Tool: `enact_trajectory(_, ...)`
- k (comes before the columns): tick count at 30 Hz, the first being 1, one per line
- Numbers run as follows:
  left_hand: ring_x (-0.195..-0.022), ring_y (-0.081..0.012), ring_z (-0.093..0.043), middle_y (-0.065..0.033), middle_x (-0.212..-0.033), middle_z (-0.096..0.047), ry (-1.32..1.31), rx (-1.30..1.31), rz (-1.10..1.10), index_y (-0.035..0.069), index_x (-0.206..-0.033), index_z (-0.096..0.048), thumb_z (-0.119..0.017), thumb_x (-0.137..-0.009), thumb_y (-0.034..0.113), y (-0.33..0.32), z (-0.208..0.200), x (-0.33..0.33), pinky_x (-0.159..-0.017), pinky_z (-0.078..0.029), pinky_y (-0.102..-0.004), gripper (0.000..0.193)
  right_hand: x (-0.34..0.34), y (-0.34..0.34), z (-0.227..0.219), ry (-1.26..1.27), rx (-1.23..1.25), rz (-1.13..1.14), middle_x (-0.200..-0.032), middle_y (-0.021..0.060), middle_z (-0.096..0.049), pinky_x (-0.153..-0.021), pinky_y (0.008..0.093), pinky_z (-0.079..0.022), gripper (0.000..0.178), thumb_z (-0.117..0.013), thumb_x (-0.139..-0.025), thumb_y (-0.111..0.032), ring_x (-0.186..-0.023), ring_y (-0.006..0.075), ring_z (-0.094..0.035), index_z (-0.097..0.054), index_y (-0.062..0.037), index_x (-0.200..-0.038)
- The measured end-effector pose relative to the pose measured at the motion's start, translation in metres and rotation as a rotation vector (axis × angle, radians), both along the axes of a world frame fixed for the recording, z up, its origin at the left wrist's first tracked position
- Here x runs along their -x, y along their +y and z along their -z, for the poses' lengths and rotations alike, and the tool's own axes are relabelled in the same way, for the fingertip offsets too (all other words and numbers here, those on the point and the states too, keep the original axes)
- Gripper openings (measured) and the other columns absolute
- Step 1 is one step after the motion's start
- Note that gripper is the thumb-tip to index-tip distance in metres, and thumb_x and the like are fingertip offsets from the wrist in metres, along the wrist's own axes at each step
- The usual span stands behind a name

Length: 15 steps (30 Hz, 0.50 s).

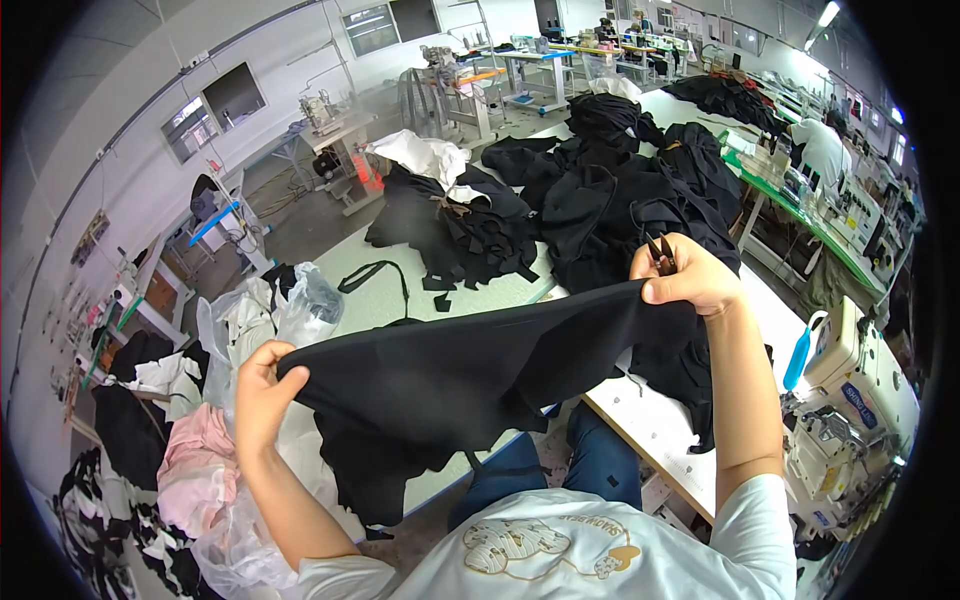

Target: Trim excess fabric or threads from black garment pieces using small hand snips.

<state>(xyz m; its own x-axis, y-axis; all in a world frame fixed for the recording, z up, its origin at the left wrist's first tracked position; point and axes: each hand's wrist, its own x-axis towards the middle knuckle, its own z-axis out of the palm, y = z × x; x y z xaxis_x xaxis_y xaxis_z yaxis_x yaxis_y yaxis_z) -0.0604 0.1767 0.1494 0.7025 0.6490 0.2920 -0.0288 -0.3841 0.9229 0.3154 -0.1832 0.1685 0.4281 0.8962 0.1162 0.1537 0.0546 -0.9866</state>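
Note:
A piece of black fabric (440,380) is stretched between my two hands, its upper edge pulled nearly straight above my lap. My left hand (264,392) pinches its left corner between thumb and fingers. At the other end, my right hand (690,276) grips the upper right edge and also holds small dark thread snips (660,254), whose blades point up and away. The fabric's lower edge hangs loose and uneven. Beyond it lies a heap of black cloth pieces (640,190) on the pale table (375,310).
A white cloth (420,158) rests on more black pieces. Clear plastic bags (310,305) and pink cloth (200,465) are at the left. To the right stands a sewing machine (850,380) with a blue-handled tool (798,358). Another person (822,148) works at the far right.

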Motion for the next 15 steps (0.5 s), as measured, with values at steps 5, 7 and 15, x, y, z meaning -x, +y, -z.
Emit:
enact_trajectory(5, -0.062, -0.0336, -0.053, -0.0164, -0.068, -0.052, 0.29, -0.876, -0.743, -0.001, -0.074, -0.054, -0.072, -0.079, 0.012, 0.023, 0.035, -0.015, -0.062, -0.044, -0.041, 0.022, 0.047, 0.024, -0.014, -0.083, -0.027, 0.051, -0.073, -0.0024, -0.064, -0.061, 0.0206, -0.044, 0.022, -0.081, -0.069, -0.011, -0.064, 0.0039, -0.054, -0.067, -0.0003, -0.082)
enact_trajectory(7, -0.062, -0.0323, -0.061, -0.0168, -0.065, -0.058, 0.315, -0.927, -0.999, -0.001, -0.07, -0.059, -0.061, -0.087, 0.025, 0.067, 0.057, 0.023, -0.057, -0.046, -0.0421, 0.03, 0.085, 0.037, -0.022, -0.041, -0.01, 0.007, -0.075, -0.0007, -0.066, -0.061, 0.0201, -0.046, 0.015, -0.077, -0.074, -0.006, -0.066, 0.0042, -0.058, -0.068, 0.0003, -0.083)
enact_trajectory(15, -0.127, -0.0255, -0.05, -0.002, -0.137, -0.057, -0.852, 0.836, 0.227, 0.02, -0.133, -0.056, -0.042, -0.099, 0.052, -0.039, 0.108, 0.066, -0.105, -0.039, -0.0518, 0.048, 0.158, 0.042, 0.041, -0.688, -0.408, -0.265, -0.069, 0.0039, -0.062, -0.051, 0.0334, -0.046, 0.03, -0.076, -0.064, -0.006, -0.058, 0.0211, -0.058, -0.068, -0.0035, -0.093)
